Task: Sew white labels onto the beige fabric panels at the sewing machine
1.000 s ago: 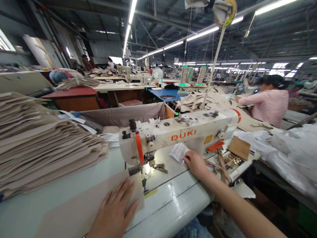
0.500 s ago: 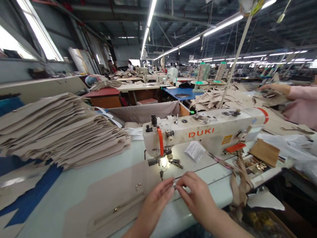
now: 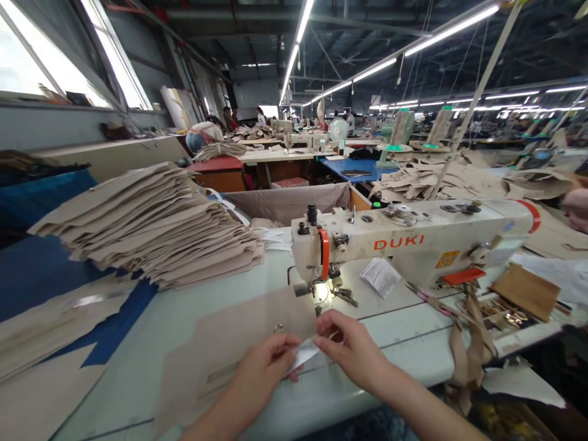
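A small whitish, shiny strip (image 3: 303, 353) stretches between my two hands in front of the sewing machine (image 3: 404, 263). My left hand (image 3: 266, 364) pinches its left end, and my right hand (image 3: 344, 340) pinches its right end near the needle area. Whether the strip is a label or plastic, I cannot tell. Below and left of the lit needle lies a flat beige fabric panel (image 3: 248, 318) with a narrow slot-like opening, partly covered by my left forearm. A small metal ring (image 3: 278, 329) rests on the panel just above my left hand.
A tall stack of beige fabric pieces (image 3: 156, 226) lies at the left. On the machine bed are a white printed packet (image 3: 380, 277) and scissors (image 3: 427, 298). Fabric strips (image 3: 463, 349) hang over the edge near a tray of metal fittings (image 3: 514, 315). Part of another person shows at the far right.
My view has swung left, so the machine appears farther right. My hands have drawn apart, and the whitish strip now shows between them. The other person is mostly out of view.
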A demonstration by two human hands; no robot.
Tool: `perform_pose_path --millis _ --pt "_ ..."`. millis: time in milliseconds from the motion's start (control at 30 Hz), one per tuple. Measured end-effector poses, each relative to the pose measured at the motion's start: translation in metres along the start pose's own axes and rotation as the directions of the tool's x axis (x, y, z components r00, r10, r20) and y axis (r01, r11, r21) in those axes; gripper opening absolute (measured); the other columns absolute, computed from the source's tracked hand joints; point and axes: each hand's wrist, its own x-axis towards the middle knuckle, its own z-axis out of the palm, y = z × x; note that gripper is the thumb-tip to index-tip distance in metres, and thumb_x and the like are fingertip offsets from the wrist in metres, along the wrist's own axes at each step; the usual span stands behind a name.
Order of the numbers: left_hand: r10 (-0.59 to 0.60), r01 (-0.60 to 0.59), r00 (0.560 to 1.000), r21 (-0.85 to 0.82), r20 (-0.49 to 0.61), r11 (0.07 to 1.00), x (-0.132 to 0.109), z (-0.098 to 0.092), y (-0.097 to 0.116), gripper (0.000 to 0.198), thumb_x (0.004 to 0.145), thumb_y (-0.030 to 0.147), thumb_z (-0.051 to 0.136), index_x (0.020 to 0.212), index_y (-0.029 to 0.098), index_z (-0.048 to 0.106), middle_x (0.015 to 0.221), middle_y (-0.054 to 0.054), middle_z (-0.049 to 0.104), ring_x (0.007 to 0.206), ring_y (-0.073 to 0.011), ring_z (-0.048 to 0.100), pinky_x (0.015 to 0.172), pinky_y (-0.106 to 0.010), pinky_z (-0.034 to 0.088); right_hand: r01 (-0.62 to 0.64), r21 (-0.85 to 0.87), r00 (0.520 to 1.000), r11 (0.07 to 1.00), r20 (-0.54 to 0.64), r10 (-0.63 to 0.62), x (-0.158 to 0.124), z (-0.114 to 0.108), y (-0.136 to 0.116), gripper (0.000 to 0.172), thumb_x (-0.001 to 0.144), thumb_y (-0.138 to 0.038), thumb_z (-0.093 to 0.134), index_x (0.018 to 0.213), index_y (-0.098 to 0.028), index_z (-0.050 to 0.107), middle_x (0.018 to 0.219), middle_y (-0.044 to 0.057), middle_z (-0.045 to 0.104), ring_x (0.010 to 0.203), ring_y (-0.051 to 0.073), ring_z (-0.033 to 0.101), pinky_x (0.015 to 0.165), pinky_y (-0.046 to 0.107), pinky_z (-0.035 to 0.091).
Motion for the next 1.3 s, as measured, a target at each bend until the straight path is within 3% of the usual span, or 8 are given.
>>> perform_pose_path --millis 167,267,367,500,767,867,1000,1300 --pt "0.152 -0.117 0.983 0.276 -0.106 0.954 0.005 -0.011 -0.009 0.032 0.08 0.037 0.049 0.096 0.016 0.067 0.071 -0.002 0.07 0.068 -0.019 0.064 0.066 -0.029 0.05 -0.172 0.23 0.981 0.958 0.127 0.146 0.019 0.005 0.017 0.023 0.069 -0.039 0.068 0.069 -0.017 0.061 0.059 -0.003 0.057 0.055 0.011 0.052 0.055 0.024 0.041" --pt "0.572 -0.316 0.8 0.685 -0.179 0.657 0.007 -0.012 -0.017 0.029 0.086 0.031 0.047 0.103 0.019 0.067 0.098 -0.007 0.072 0.092 -0.022 0.065 0.085 -0.036 0.05 -0.228 0.25 0.97 0.941 0.138 0.199 0.028 0.007 0.022 0.034 0.066 -0.05 0.072 0.07 -0.018 0.061 0.057 -0.003 0.058 0.055 0.013 0.056 0.056 0.025 0.045" --pt "0.817 -0.405 0.572 0.891 0.071 0.207 0.01 -0.005 -0.021 0.029 0.092 0.021 0.042 0.105 0.021 0.067 0.11 -0.008 0.069 0.108 -0.0222 0.059 0.103 -0.042 0.038 -0.232 0.237 0.969 0.943 0.145 0.202 0.034 0.008 0.024 0.039 0.067 -0.055 0.07 0.073 -0.017 0.063 0.057 -0.003 0.059 0.055 0.013 0.059 0.057 0.026 0.048" --pt "0.849 -0.438 0.484 0.899 0.213 0.024 0.023 0.002 -0.023 0.034 0.093 0.011 0.035 0.096 0.018 0.068 0.095 -0.006 0.071 0.098 -0.019 0.061 0.1 -0.037 0.04 -0.207 0.192 0.974 0.959 0.137 0.183 0.041 0.01 0.025 0.039 0.072 -0.054 0.066 0.077 -0.015 0.065 0.059 0.0 0.061 0.056 0.014 0.061 0.058 0.026 0.05" --pt "0.785 -0.441 0.588 0.891 0.197 0.107 0.056 -0.002 -0.033 0.033 0.09 0.004 0.036 0.093 0.014 0.067 0.089 -0.007 0.069 0.088 -0.0191 0.062 0.083 -0.033 0.053 0.039 -0.133 0.997 0.99 -0.061 -0.048 0.028 -0.004 0.018 0.015 0.083 -0.021 0.055 0.09 -0.016 0.068 0.088 0.007 0.067 0.085 0.02 0.061 0.082 0.035 0.048" --pt "0.759 -0.425 0.629 0.892 0.167 0.156 0.06 0.001 -0.036 0.032 0.089 0.003 0.036 0.088 0.014 0.066 0.089 -0.007 0.069 0.088 -0.019 0.061 0.082 -0.032 0.054 0.361 -0.445 0.932 0.82 0.152 -0.329 0.004 -0.006 0.021 0.023 0.088 -0.014 0.05 0.105 -0.016 0.066 0.106 0.01 0.065 0.101 0.022 0.056 0.093 0.036 0.045" --pt "0.711 -0.426 0.678 0.888 0.186 0.175 0.061 0.003 -0.039 0.033 0.087 0.0 0.036 0.091 0.015 0.065 0.094 -0.006 0.068 0.091 -0.0182 0.061 0.086 -0.032 0.053 0.531 -0.557 0.847 0.639 0.359 -0.391 -0.016 -0.003 0.028 0.03 0.093 -0.023 0.052 0.121 -0.014 0.059 0.127 0.01 0.059 0.12 0.021 0.047 0.108 0.035 0.036" --pt "0.786 -0.469 0.568 0.881 0.244 0.065 0.069 0.006 -0.043 0.029 0.088 0.002 0.037 0.093 0.013 0.063 0.092 -0.008 0.068 0.09 -0.02 0.061 0.083 -0.034 0.053 0.521 -0.61 0.854 0.597 0.377 -0.359 -0.018 -0.003 0.03 0.036 0.097 -0.029 0.045 0.128 -0.013 0.055 0.133 0.009 0.055 0.126 0.021 0.043 0.111 0.034 0.033"
